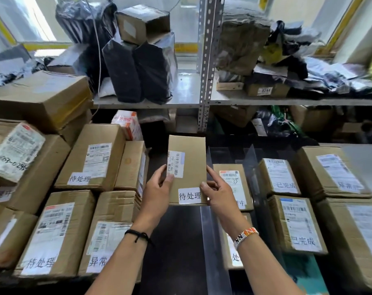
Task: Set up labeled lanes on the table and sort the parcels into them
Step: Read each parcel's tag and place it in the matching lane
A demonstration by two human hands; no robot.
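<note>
A person's two hands hold a small brown cardboard parcel [187, 167] at the centre of the view, over a dark table [176, 248]. The left hand [157, 188] grips the parcel at its 8 o'clock corner, with the thumb pressed on the front at the lower edge of a barcode shipping label [176, 164] and the fingers hidden behind. The right hand [218, 192] grips at 4 o'clock, with the thumb on the front beside a white tag [189, 195] printed 待处理 and the index finger lying up the right edge. Most of the parcel stands above both grips, towards 12 o'clock.

At 5 o'clock from the parcel a clear plastic divider [215, 241] stands upright on the table. At 3 o'clock, beyond more dividers, lie boxes tagged 已完成 [280, 175]. At 9 o'clock sits a stack of brown boxes, one tagged 待处理 [91, 156]. At 12 o'clock a metal shelf [151, 102] carries black bags and more cartons.
</note>
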